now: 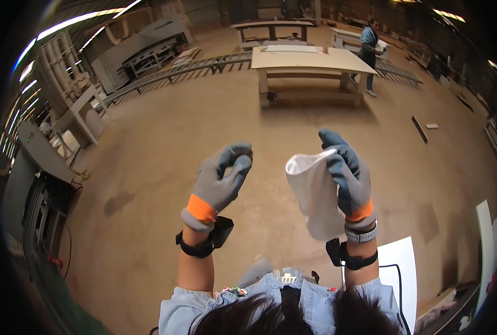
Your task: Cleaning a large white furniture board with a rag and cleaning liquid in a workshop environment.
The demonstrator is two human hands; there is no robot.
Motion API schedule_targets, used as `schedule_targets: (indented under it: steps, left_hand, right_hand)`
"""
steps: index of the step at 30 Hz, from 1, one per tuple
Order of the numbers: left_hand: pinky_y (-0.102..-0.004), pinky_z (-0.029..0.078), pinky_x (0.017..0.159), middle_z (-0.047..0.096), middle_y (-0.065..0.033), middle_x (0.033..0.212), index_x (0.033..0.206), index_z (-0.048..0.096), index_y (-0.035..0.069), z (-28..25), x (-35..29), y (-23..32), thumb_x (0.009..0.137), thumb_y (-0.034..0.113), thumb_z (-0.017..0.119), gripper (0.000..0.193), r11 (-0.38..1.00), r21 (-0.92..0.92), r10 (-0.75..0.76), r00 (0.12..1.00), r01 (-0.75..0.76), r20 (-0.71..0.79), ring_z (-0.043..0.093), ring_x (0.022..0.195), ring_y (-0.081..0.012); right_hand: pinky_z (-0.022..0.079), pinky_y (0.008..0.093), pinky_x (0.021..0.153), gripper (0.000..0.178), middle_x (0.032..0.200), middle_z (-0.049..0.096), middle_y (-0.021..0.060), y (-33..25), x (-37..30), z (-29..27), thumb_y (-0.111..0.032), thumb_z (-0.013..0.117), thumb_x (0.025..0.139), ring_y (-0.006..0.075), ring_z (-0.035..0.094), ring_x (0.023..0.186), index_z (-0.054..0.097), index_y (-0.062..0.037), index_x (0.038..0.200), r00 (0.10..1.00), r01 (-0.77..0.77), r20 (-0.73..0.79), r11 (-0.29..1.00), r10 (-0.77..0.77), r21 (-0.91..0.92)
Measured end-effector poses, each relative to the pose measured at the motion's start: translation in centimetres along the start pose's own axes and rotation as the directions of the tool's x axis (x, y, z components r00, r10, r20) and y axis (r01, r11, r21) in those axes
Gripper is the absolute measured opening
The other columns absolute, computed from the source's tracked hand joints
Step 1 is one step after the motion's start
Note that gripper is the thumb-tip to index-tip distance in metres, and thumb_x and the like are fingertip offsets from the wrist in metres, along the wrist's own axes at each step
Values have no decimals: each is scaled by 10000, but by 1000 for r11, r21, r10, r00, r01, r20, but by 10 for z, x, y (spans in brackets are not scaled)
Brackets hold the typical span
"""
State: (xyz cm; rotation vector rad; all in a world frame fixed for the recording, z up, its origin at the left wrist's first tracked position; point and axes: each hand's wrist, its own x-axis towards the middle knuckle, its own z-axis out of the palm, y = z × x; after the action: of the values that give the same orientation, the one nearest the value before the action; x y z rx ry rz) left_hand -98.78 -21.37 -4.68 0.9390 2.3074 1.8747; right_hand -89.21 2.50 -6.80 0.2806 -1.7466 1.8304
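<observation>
- We saw a white, slightly see-through, soft bag-like piece (312, 192) hanging just left of the fingers of the right hand (350, 181), which wore a grey knitted glove with a blue-grey coating and an orange cuff.
- Those right fingers were closed on the upper right edge of its rim, and we took this hand to be the nearer one, since it alone touched the piece.
- The long axis ran downward from the gripped rim, leaning a little to the right at its lower end; the mouth gaped upward and toward the left fingers.
- The left hand (217, 176), gloved to match, stood apart from the piece, its fingers curled in near the thumb, about level with the rim. The free left corner of the mouth was the part nearest to it.
- We could not tell whether the left fingertips met or pinched something small; a dark patch at the tips was too unclear to read.
- The right fingers hid the gripped edge, we could not see to the bottom inside, and the lower end blurred against the brown floor (259, 218) beneath both hands.
</observation>
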Motion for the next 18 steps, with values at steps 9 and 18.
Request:
schedule_targets:
  steps: [9, 18]
  left_hand:
    - [-348, 222, 1107, 335, -148, 1435, 1460, 133, 14, 111, 141, -68, 606, 151, 826, 1108, 938, -315, 289, 822, -142, 491, 312, 1337, -217]
    - [-236, 486, 768, 635, -7, 911, 1015, 621, 16, 233, 227, -30, 719, 139, 808, 372, 881, -463, 313, 615, 97, 724, 578, 847, -83]
  right_hand:
    - [344, 294, 997, 296, 1334, 484, 171, 26, 47, -53, -88, 526, 862, 183, 480, 1178, 569, 72, 1108, 972, -7, -234, 1000, 0, -26]
    - [407, 256, 925, 348, 1136, 599, 72, 19, 12, -135, -148, 539, 907, 120, 544, 1002, 545, 46, 1196, 701, -150, -713, 976, -6, -156]
